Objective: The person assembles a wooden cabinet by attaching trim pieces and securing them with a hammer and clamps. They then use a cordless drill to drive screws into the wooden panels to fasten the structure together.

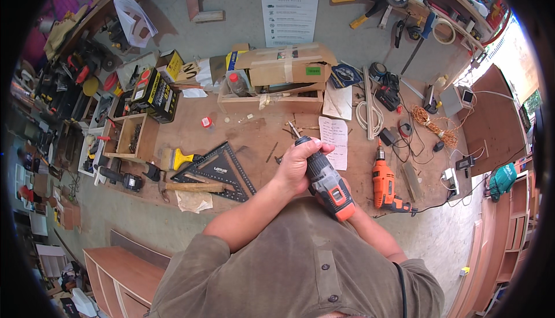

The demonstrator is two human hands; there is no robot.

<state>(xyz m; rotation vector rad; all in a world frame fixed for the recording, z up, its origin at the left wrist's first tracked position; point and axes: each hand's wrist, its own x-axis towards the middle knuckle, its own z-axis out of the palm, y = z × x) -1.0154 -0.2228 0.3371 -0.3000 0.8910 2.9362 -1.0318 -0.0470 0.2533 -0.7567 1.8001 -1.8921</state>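
A grey and orange cordless drill [330, 188] is held in front of my chest, its thin bit [293, 128] pointing away over the bench. My left hand [293, 165] is closed around the drill's front end at the chuck. Behind the drill body, my right hand is mostly hidden; its forearm [376, 231] leads up to the grip, which it appears to hold. Just beyond the drill lies a handwritten paper list [334, 139]. To the right, an orange corded drill [383, 182] rests on the bench. A black triangular square [222, 173] lies left of my left forearm.
The wooden workbench [260, 136] carries a hammer [193, 187], a yellow-handled brush [180, 159], a wooden tray of screws [132, 139] and a cardboard box [283, 64]. An orange cord [430, 120] and black cables lie at right. A wooden cabinet [124, 266] stands behind at lower left.
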